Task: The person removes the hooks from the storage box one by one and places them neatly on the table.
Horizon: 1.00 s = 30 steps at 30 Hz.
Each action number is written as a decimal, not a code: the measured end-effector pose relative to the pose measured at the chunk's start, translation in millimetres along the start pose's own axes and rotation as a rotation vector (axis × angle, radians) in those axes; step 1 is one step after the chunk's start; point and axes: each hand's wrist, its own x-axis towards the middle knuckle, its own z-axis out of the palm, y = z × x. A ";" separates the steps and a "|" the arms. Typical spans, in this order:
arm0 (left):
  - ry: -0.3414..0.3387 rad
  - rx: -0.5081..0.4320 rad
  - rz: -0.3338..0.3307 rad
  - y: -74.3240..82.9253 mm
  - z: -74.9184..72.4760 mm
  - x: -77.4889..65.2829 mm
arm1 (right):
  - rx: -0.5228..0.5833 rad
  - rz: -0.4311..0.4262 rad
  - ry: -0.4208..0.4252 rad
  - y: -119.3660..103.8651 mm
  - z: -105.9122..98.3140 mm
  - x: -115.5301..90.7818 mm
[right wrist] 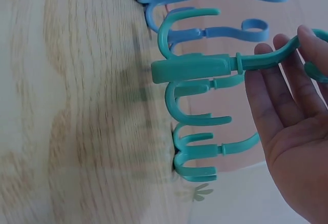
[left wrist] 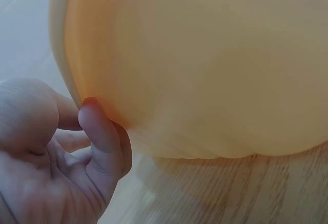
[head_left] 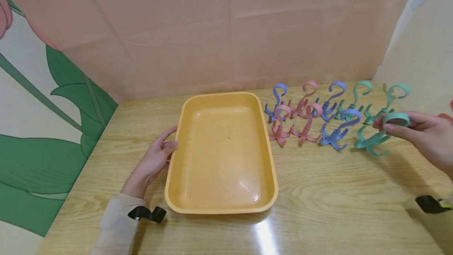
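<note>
In the head view my left hand (head_left: pixel 155 156) grips the left rim of a yellow rectangular tray (head_left: pixel 223 160), thumb at the top edge. The left wrist view shows the curled fingers of that hand (left wrist: pixel 61 152) against the outside of the tray wall (left wrist: pixel 97 39). On the right, my right hand (head_left: pixel 424 133) pinches the curved top of a green multi-claw hanging hook (head_left: pixel 373 143). Seen from the right wrist, thumb and fingers hold the curl of this hook (right wrist: pixel 200 66), its claws close over the wooden table (right wrist: pixel 77 106).
Right of the tray, several similar hooks stand upright in two rows: blue ones (head_left: pixel 334 139), pink ones (head_left: pixel 279 133) and green ones (head_left: pixel 380 115). Behind the table (head_left: pixel 336 207) rises a pink-covered wall (head_left: pixel 226 30). A leaf-patterned panel (head_left: pixel 35 160) borders the left side.
</note>
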 end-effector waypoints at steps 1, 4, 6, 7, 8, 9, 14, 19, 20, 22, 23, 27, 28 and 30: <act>-0.002 0.002 0.002 -0.1 -0.1 0.2 | 0.006 0.001 -0.008 1.2 0.0 0.9; -0.006 0.007 0.005 -0.1 -0.3 0.2 | 0.024 0.011 -0.025 4.6 0.0 3.1; -0.005 0.006 0.004 0.0 0.0 0.3 | 0.044 0.021 -0.039 6.8 -0.2 4.1; -0.004 0.005 0.003 0.1 0.1 0.3 | 0.061 0.025 -0.046 8.0 -0.4 4.5; -0.003 0.005 0.002 0.1 0.2 0.3 | 0.066 0.028 -0.051 9.1 -0.7 4.8; -0.003 0.004 0.001 0.0 0.1 0.5 | 0.078 0.031 -0.057 10.4 -0.9 5.0; -0.006 0.007 0.006 0.1 -0.6 0.2 | 0.135 0.051 -0.090 16.1 -2.5 5.7; -0.007 0.007 0.007 0.3 -0.8 0.4 | 0.161 0.066 -0.110 20.4 -3.4 7.5; -0.007 0.006 0.006 0.2 -0.8 0.4 | 0.173 0.068 -0.113 20.9 -3.4 8.0; -0.006 0.004 0.004 0.2 -0.7 0.3 | 0.178 0.079 -0.118 21.2 -3.7 8.6; -0.008 0.004 0.003 0.3 -0.8 0.2 | 0.191 0.085 -0.123 21.0 -3.8 8.8; -0.011 0.007 0.004 0.6 -0.7 -0.3 | 0.214 0.097 -0.142 20.4 -2.9 9.7; -0.011 0.006 0.003 0.8 -0.5 -0.4 | 0.233 0.095 -0.146 20.3 -2.4 9.9; -0.012 0.010 0.005 0.5 -0.7 -0.4 | 0.247 0.093 -0.153 20.5 -1.6 10.4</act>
